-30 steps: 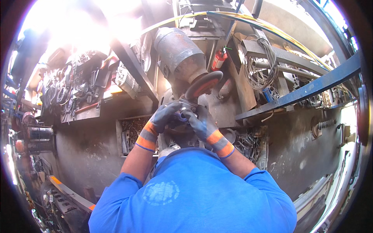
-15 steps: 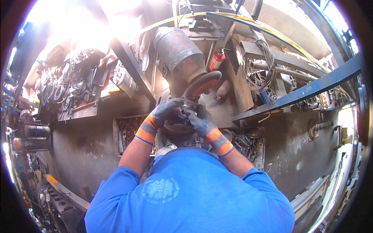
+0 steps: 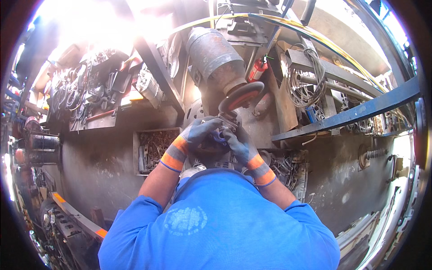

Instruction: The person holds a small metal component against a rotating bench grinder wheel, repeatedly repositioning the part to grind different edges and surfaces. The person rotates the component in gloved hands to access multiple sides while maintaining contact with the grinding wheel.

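Head view: nearest, a blue cloth shirt (image 3: 261,216) covers the wearer's body, its pale, round, speckled print (image 3: 185,220) too blurred to read. Beyond it, both hands wear dark gloves with ribbed orange-and-grey cuffs. The left hand (image 3: 201,131) and right hand (image 3: 238,144) have their fingers curled narrowly around a small metal piece (image 3: 228,120), which sits between them, just on the near side of a wheel (image 3: 243,95). The gloves hide much of the piece; whether it touches the wheel cannot be told. To the left, a box (image 3: 136,150) with a straight rim holds rusty, tangled metal scraps (image 3: 155,146). Farther, the dark-rimmed wheel with a reddish face joins a scuffed, grey, cylindrical motor (image 3: 216,56). Right of the motor stands a glossy red fire extinguisher (image 3: 257,69), its pale label too small to read. Farther right, a loose wire coil (image 3: 310,85) hangs beyond a chipped blue beam (image 3: 355,110). At far left, white glare (image 3: 99,27) washes out the background.
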A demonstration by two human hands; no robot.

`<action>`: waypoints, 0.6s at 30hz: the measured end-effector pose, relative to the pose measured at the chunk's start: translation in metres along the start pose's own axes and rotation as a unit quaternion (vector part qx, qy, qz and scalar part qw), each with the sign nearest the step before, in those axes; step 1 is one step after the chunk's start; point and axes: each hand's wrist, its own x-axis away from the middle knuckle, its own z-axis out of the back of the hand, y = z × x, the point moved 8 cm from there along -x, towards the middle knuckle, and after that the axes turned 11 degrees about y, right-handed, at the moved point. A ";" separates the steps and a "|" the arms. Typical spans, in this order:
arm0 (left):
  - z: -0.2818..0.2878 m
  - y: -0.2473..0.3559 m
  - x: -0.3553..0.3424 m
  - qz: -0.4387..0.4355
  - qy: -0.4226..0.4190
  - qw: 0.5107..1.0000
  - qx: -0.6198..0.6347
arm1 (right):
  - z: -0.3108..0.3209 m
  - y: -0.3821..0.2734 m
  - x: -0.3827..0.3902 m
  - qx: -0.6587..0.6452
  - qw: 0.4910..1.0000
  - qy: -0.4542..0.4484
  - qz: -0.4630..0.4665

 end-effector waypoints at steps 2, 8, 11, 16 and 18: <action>-0.009 0.005 0.003 -0.004 -0.011 1.000 0.029 | 0.007 0.006 0.005 0.015 1.000 -0.009 -0.021; -0.007 -0.004 0.005 0.032 -0.001 0.999 0.031 | 0.001 -0.015 0.006 -0.047 0.999 -0.008 -0.021; 0.009 -0.012 0.005 0.038 0.003 0.999 0.030 | -0.009 -0.008 0.004 -0.035 0.997 -0.056 -0.033; 0.015 0.004 0.010 0.034 0.024 0.998 0.040 | -0.027 -0.047 -0.002 0.089 0.986 -0.138 0.036; 0.018 -0.005 0.017 0.036 0.088 0.995 0.014 | -0.031 -0.039 0.009 -0.082 0.984 -0.075 -0.140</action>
